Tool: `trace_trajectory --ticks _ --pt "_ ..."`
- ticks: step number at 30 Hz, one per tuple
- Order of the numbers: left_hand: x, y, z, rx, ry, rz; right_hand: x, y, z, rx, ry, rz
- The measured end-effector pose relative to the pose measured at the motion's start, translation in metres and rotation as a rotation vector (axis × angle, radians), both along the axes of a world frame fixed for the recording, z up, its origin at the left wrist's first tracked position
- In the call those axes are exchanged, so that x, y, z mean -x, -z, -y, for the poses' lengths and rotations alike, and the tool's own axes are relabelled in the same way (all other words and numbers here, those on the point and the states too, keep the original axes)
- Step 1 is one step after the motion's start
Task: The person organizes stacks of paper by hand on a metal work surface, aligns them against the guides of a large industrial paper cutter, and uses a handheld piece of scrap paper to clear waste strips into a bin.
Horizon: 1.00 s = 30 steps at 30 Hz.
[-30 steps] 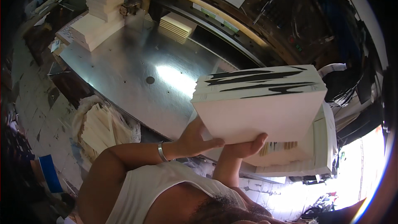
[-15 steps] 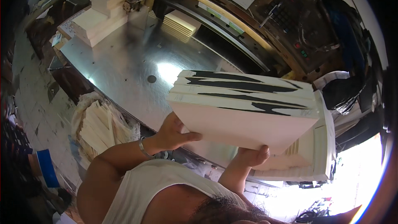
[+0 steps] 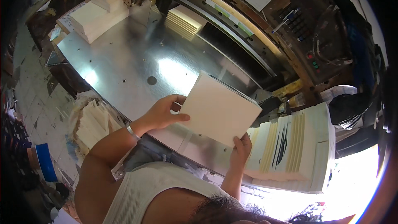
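A stack of pale books [image 3: 219, 110] is held between my two hands above the near part of a metal table [image 3: 132, 62], its blank cream face turned up toward me. My left hand [image 3: 163, 114] grips its left edge, thumb on the face and fingers behind. At the lower right corner my right hand [image 3: 241, 149] pinches the stack, thumb in front. Only a thin dark line of the stack's far edge shows. Just right of my right hand stands a row of similar books [image 3: 286, 147], some with black-marked edges.
Tall paper stacks [image 3: 107, 0] stand at the table's far left. Under the machine's long bar [image 3: 232, 27] sits a cream stack with ridged edges [image 3: 184, 21]. A bag of paper offcuts [image 3: 97, 124] is left of the table. A control panel [image 3: 311, 56] lies far right.
Both hands have lowered and turned the book stack, so its black-marked edges have swung out of sight. It has come away from the row at right, which now shows more fully.
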<state>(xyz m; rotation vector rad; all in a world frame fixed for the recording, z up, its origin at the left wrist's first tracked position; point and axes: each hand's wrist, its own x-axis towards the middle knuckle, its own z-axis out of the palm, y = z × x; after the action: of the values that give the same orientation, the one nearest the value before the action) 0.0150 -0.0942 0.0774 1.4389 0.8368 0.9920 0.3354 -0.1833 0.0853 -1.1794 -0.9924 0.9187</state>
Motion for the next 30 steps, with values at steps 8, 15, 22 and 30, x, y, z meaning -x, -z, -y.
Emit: trace_trajectory --ticks 8,15,22,30 --pt "-0.027 0.017 -0.109 0.125 0.013 -0.211 -0.026 0.045 -0.073 0.259 0.021 -0.035" --pt "-0.061 0.040 -0.218 0.015 -0.021 -0.410 -0.043 0.049 -0.143 0.396 0.078 -0.036" --pt "-0.080 0.023 -0.291 0.053 -0.209 -0.288 -0.066 0.058 -0.262 0.373 0.107 -0.076" --pt "-0.180 0.037 -0.305 0.251 -0.460 0.432 -0.071 0.054 -0.410 0.481 0.066 -0.026"
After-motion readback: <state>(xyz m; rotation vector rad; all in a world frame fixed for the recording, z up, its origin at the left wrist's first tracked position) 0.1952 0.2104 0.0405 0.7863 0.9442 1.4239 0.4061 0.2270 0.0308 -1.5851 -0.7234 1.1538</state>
